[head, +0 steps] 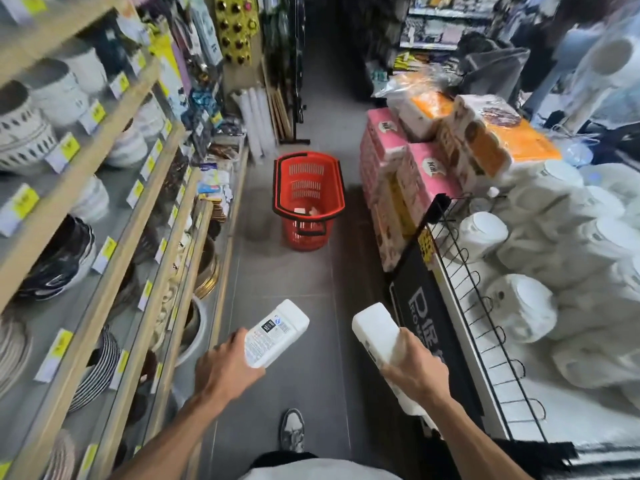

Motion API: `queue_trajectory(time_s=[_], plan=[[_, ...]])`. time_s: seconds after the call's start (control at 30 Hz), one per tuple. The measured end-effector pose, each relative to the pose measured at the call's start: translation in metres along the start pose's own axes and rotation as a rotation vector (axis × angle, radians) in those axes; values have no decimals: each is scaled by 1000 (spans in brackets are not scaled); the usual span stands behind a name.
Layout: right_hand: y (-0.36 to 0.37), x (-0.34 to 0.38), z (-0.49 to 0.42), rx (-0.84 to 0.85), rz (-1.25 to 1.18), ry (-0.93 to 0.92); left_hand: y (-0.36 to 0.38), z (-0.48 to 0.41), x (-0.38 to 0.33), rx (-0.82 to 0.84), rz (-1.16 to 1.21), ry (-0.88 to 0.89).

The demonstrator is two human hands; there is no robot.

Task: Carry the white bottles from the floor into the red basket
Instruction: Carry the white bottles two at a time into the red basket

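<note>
Carrying one per hand: L hand (225, 367) is gripping the labelled white bottle (277, 332), R hand (414, 370) the plain white bottle (375, 329), fingers (405, 348) wrapping each, prob. so neither slips. Red basket (306, 195) is sitting on the floor (287, 278) ahead, well apart.

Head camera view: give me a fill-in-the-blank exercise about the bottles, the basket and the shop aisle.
1. The basket on the aisle floor ahead is ____ in colour.
2. The left hand and right hand each hold one white ____.
3. The bottle showing a printed label is in the ____ hand.
4. The stacked pink packs stand to the basket's ____.
Missing words: red, bottle, left, right.
</note>
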State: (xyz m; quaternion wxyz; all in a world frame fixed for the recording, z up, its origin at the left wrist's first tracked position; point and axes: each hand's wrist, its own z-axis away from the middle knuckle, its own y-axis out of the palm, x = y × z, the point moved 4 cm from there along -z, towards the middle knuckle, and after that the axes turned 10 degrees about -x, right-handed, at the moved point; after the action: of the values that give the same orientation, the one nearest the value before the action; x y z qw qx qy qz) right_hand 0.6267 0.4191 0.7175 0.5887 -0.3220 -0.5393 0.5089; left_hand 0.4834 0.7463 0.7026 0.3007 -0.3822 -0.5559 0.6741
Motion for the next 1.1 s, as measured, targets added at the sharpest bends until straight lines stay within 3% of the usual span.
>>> queue_trajectory(time_s=[0.47, 1.1], plan=[[15, 117, -115, 39, -11, -43, -29, -141, 41, 36, 37, -77], [-1, 232, -357, 18, -7, -77, -59, -374, 38, -59, 19, -152]])
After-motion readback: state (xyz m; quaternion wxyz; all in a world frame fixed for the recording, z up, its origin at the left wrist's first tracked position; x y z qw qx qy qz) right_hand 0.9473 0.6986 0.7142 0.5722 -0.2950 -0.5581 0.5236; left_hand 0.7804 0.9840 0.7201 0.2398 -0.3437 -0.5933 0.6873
